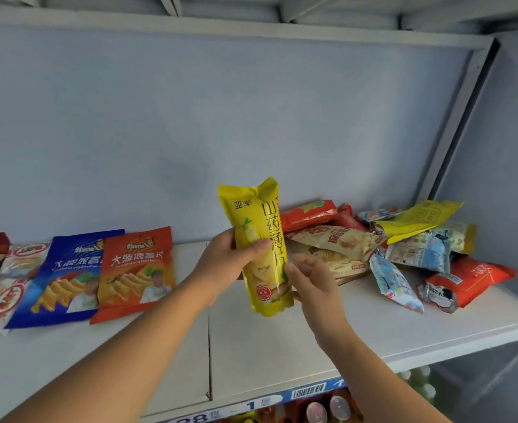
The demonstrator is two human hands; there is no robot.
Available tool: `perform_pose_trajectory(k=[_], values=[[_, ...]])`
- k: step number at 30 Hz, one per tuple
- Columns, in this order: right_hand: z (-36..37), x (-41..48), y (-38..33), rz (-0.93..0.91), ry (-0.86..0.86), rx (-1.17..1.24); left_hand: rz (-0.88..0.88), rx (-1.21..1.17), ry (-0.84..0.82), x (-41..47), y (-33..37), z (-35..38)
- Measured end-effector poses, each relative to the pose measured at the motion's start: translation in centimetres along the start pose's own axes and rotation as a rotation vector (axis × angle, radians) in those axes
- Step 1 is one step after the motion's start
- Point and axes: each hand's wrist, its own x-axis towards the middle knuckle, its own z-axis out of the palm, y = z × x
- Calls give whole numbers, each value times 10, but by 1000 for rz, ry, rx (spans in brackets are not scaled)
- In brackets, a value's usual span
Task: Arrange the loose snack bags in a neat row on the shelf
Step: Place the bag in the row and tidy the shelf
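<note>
A tall yellow snack bag (pixel 259 239) is held upright above the middle of the white shelf (pixel 282 346). My left hand (pixel 227 264) grips its left side, thumb across the front. My right hand (pixel 309 285) touches the bag's lower right edge with its fingers. On the left, an orange bag (pixel 135 273) and a blue bag (pixel 68 279) lie side by side in a row, with white-and-red bags (pixel 10 285) further left. A loose pile of bags (pixel 404 248) lies at the right.
The shelf's pale back wall (pixel 221 132) rises behind, and an upright post (pixel 459 123) closes the right end. Another shelf board (pixel 251 29) runs overhead. Below the front edge are a blue price strip (pixel 306 392) and cans (pixel 328 410).
</note>
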Motion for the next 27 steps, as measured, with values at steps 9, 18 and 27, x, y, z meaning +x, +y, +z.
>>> perform_pose_trajectory(k=[9,18,27], values=[[40,3,14,-185,-84,-365,42,269,219,-4,3,-4],[57,21,15,102,-443,-1,-78,205,194,-10,-22,-44],[98,29,46,261,-421,-122,-90,461,422,-13,-45,-89]])
